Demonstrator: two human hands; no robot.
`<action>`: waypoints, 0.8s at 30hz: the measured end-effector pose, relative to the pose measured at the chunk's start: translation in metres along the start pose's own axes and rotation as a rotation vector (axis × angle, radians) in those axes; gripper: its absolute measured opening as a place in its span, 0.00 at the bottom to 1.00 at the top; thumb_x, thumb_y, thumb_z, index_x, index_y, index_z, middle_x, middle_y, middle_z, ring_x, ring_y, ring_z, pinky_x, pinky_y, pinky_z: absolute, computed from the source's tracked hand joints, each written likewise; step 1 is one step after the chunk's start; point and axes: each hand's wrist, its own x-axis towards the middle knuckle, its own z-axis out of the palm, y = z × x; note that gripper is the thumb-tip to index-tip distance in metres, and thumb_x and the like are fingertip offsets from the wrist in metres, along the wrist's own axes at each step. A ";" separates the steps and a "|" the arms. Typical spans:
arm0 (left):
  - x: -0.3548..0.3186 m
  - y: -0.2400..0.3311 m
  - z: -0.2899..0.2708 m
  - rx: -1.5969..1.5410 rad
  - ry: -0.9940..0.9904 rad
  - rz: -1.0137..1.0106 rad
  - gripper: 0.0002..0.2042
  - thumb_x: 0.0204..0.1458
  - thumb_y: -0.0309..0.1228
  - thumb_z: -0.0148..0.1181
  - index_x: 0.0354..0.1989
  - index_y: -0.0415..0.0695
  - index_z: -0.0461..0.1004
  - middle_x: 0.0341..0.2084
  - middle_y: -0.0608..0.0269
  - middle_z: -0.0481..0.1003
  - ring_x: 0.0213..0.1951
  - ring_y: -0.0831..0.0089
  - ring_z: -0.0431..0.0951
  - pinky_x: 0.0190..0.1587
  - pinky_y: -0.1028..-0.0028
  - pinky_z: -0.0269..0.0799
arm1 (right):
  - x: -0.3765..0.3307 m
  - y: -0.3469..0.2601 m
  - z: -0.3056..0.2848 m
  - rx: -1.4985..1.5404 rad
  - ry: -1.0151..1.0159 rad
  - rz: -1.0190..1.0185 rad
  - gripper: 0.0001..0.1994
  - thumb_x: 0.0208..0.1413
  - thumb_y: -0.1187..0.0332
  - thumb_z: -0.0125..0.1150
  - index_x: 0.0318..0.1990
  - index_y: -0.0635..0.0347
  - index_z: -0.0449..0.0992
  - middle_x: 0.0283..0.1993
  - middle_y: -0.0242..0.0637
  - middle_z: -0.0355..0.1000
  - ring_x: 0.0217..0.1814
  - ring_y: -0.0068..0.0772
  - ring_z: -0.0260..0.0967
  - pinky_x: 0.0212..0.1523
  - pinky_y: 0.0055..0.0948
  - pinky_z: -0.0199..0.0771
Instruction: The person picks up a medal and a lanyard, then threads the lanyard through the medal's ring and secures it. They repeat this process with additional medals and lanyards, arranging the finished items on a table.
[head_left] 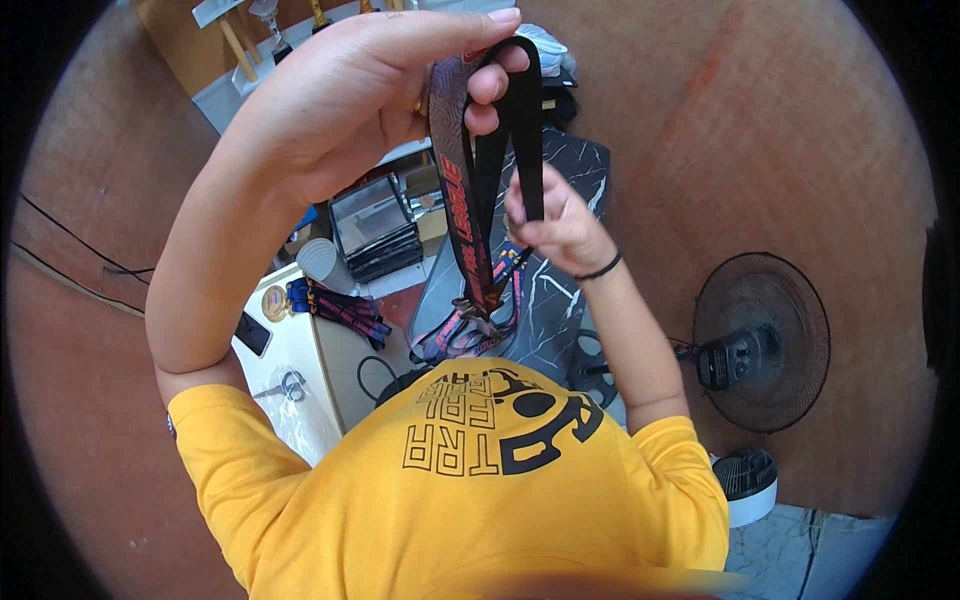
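My left hand [385,75] is raised high at the top, its fingers closed round the upper loop of a medal ribbon [455,190]. The ribbon hangs down in long folds, grey and black with red printing on one face and plain black on the other. Lower and to the right, my right hand [562,228] pinches the black strand of the same ribbon. Beneath it, a pile of dark blue and pink printed ribbons [455,338] lies on the black marble-patterned table [560,285]. The ribbon's lower end reaches down to that pile, and where it ends is hard to make out.
On the white desk [335,355] at left lie a gold medal [275,303], bundled ribbons [345,312], a phone [253,335] and scissors [291,386] on clear plastic. Stacked black frames [378,230] stand behind. A pedestal fan [745,350] is at right; trophies [270,25] stand far left.
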 end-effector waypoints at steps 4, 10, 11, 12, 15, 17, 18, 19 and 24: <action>0.001 -0.002 -0.008 0.023 0.002 0.032 0.18 0.61 0.43 0.53 0.43 0.37 0.74 0.20 0.75 0.69 0.27 0.83 0.73 0.35 0.81 0.68 | -0.035 0.070 -0.030 -0.088 0.307 -0.006 0.18 0.44 0.81 0.67 0.42 0.54 0.69 0.34 0.28 0.64 0.35 0.20 0.64 0.39 0.21 0.67; 0.004 -0.006 -0.013 -0.016 -0.016 0.058 0.19 0.62 0.42 0.50 0.49 0.37 0.72 0.27 0.74 0.73 0.31 0.84 0.74 0.39 0.81 0.70 | -0.068 0.149 -0.074 -0.202 0.457 0.036 0.27 0.43 0.79 0.69 0.52 0.56 0.66 0.51 0.32 0.66 0.55 0.26 0.63 0.56 0.26 0.62; 0.004 -0.007 -0.013 -0.016 -0.003 0.058 0.19 0.62 0.42 0.50 0.50 0.37 0.71 0.28 0.73 0.74 0.32 0.84 0.75 0.40 0.81 0.70 | -0.075 0.158 -0.079 -0.234 0.476 0.058 0.30 0.42 0.79 0.69 0.55 0.55 0.64 0.53 0.33 0.65 0.58 0.27 0.61 0.59 0.29 0.59; 0.005 -0.007 -0.014 -0.025 -0.015 0.045 0.19 0.62 0.42 0.49 0.50 0.37 0.71 0.29 0.73 0.74 0.33 0.84 0.75 0.41 0.81 0.70 | -0.083 0.166 -0.083 -0.263 0.460 0.048 0.33 0.42 0.78 0.70 0.58 0.55 0.62 0.56 0.33 0.64 0.61 0.28 0.59 0.62 0.32 0.56; 0.007 -0.008 -0.016 -0.051 -0.055 0.023 0.20 0.63 0.42 0.48 0.52 0.38 0.70 0.31 0.73 0.75 0.36 0.82 0.76 0.44 0.79 0.70 | -0.106 0.186 -0.089 -0.528 0.532 0.056 0.40 0.40 0.74 0.74 0.63 0.53 0.58 0.62 0.34 0.60 0.64 0.32 0.56 0.65 0.37 0.51; 0.007 -0.010 -0.017 -0.070 -0.095 0.034 0.20 0.63 0.42 0.47 0.52 0.38 0.70 0.33 0.72 0.76 0.38 0.80 0.77 0.47 0.77 0.70 | -0.118 0.198 -0.089 -0.786 0.555 -0.052 0.36 0.42 0.69 0.74 0.60 0.55 0.61 0.59 0.35 0.62 0.62 0.35 0.59 0.62 0.34 0.57; 0.007 -0.010 -0.016 -0.079 -0.072 0.026 0.20 0.63 0.42 0.47 0.53 0.38 0.70 0.34 0.71 0.77 0.40 0.79 0.77 0.48 0.76 0.70 | -0.122 0.202 -0.090 -0.896 0.557 -0.012 0.35 0.42 0.69 0.74 0.58 0.56 0.62 0.57 0.36 0.64 0.61 0.36 0.61 0.61 0.34 0.58; 0.007 -0.011 -0.016 -0.089 -0.048 0.017 0.20 0.63 0.42 0.46 0.53 0.38 0.70 0.36 0.70 0.78 0.41 0.77 0.77 0.50 0.75 0.69 | -0.125 0.206 -0.090 -1.005 0.558 0.029 0.33 0.42 0.68 0.74 0.57 0.57 0.63 0.56 0.37 0.65 0.60 0.37 0.62 0.61 0.33 0.59; 0.008 -0.010 -0.014 -0.192 -0.101 -0.004 0.20 0.64 0.41 0.46 0.54 0.36 0.69 0.40 0.65 0.79 0.46 0.73 0.77 0.55 0.71 0.67 | -0.121 0.213 -0.087 -1.334 0.480 0.041 0.24 0.41 0.61 0.74 0.47 0.56 0.73 0.49 0.39 0.68 0.55 0.44 0.65 0.57 0.38 0.61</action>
